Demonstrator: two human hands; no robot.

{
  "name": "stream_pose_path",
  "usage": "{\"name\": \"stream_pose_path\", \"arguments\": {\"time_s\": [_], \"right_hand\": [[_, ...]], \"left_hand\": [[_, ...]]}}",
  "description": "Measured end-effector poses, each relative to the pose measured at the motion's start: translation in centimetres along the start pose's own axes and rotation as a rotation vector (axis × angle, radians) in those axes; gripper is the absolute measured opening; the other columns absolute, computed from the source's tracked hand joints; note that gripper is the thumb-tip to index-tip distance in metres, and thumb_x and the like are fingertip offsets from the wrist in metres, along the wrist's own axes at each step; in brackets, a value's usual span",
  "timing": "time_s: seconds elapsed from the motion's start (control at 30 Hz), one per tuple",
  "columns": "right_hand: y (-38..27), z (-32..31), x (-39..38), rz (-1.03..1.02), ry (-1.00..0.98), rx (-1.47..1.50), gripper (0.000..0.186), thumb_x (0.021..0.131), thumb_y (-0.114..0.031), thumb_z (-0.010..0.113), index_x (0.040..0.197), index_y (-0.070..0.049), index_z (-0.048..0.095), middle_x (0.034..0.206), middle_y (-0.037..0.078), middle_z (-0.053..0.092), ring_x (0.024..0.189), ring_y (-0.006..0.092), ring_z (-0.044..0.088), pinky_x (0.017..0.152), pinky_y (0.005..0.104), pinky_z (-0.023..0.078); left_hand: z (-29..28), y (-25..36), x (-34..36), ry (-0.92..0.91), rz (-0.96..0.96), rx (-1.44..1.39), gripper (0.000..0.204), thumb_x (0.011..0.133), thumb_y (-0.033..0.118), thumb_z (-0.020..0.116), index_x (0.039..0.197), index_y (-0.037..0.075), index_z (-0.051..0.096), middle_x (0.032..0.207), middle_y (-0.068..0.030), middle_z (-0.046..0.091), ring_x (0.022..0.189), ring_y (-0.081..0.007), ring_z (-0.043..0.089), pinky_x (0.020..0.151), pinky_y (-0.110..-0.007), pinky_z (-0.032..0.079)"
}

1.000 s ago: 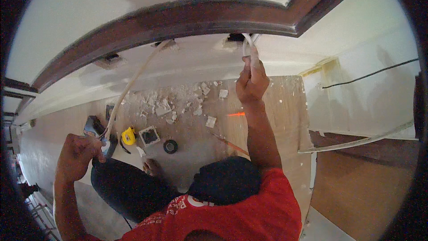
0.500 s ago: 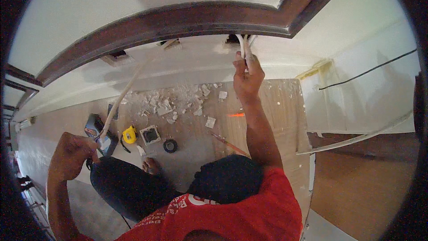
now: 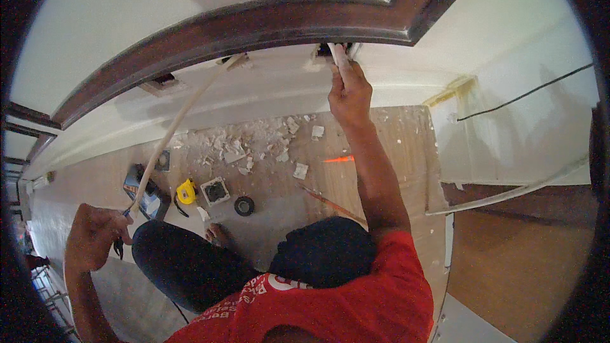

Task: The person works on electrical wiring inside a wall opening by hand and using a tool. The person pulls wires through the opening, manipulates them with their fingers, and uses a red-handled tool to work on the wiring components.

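My left hand (image 3: 94, 236) is closed at the lower left, around the end of a long beige cable (image 3: 166, 136). That cable runs taut up to a square cut-out (image 3: 230, 59) in the white wall. Small dark tips show below the left fingers; I cannot make out what they belong to. Up at another wall opening (image 3: 325, 50), my right hand (image 3: 351, 95) grips white cables (image 3: 340, 57), which enter the hole just under the dark wooden trim. The fingers hide part of the cables.
Plaster rubble (image 3: 238, 146) covers the floor along the wall. Near my knees lie a yellow tape measure (image 3: 186, 192), a square box (image 3: 215, 191), a black tape roll (image 3: 244, 206) and a dark case (image 3: 146, 192). Dark wooden trim (image 3: 254, 25) juts above the openings. An orange pointed tool (image 3: 338, 159) lies farther right.
My left hand has shifted slightly down and left, with the cable still in it. My right hand has moved up closer to the wall opening, and less cable shows above it.
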State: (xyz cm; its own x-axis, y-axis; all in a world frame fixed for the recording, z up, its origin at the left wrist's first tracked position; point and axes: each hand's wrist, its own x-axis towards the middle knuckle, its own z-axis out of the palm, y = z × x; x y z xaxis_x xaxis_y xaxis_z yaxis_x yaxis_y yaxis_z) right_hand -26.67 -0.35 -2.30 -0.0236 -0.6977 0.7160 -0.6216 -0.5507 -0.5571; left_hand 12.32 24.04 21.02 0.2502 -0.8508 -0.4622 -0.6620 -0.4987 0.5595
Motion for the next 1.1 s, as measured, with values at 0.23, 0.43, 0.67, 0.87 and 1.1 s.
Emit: {"name": "stream_pose_path", "arguments": {"time_s": [0.23,0.43,0.67,0.87,1.1], "right_hand": [[0.4,1.2,0.4,0.109,-0.056,-0.185,0.032,0.082,0.003,0.06,0.113,-0.005,0.063,0.095,0.019,0.067,0.079,0.0353,0.067,0.065,0.0395,0.055],[1.4,1.7,0.4,0.041,-0.028,-0.291,0.019,0.083,-0.008,0.062,0.102,-0.005,0.066,0.088,0.02,0.068,0.081,0.0357,0.067,0.066,0.0425,0.054],[0.7,3.0,2.3,0.136,-0.307,-0.508,0.025,0.088,-0.028,0.06,0.104,-0.011,0.068,0.096,0.016,0.068,0.084,0.0361,0.066,0.074,0.0457,0.053],[1.0,2.5,2.6,0.054,-0.351,-0.432,0.018,0.085,-0.02,0.065,0.097,-0.007,0.07,0.096,0.018,0.068,0.088,0.038,0.064,0.077,0.0461,0.052],[3.1,1.4,4.6,-0.086,-0.492,-0.348,0.017,0.084,-0.02,0.065,0.092,-0.006,0.07,0.096,0.018,0.068,0.089,0.0377,0.064,0.08,0.0464,0.051]], "left_hand": [[0.0,1.9,-2.6,0.213,-0.013,-0.125,0.021,0.087,0.015,0.067,0.086,-0.005,0.06,0.073,-0.0151,0.064,0.059,-0.0175,0.063,0.056,-0.029,0.05],[-1.1,2.0,-1.5,-0.021,-0.138,-0.009,0.022,0.086,0.01,0.068,0.09,-0.004,0.052,0.075,-0.0134,0.065,0.062,-0.0172,0.064,0.059,-0.031,0.052],[-1.3,-3.2,-2.9,0.118,-0.047,0.153,0.021,0.089,0.013,0.066,0.095,-0.002,0.054,0.077,-0.0131,0.064,0.071,-0.0198,0.065,0.088,-0.038,0.051],[-0.9,-4.3,-1.3,0.072,-0.013,0.391,0.015,0.091,0.014,0.064,0.096,0.002,0.057,0.087,-0.0152,0.058,0.105,-0.0309,0.062,0.099,-0.041,0.045],[-0.6,-8.1,-2.4,0.156,0.026,0.485,0.008,0.09,0.007,0.061,0.096,0.001,0.06,0.092,-0.0146,0.06,0.114,-0.0357,0.057,0.1,-0.046,0.043]]}}
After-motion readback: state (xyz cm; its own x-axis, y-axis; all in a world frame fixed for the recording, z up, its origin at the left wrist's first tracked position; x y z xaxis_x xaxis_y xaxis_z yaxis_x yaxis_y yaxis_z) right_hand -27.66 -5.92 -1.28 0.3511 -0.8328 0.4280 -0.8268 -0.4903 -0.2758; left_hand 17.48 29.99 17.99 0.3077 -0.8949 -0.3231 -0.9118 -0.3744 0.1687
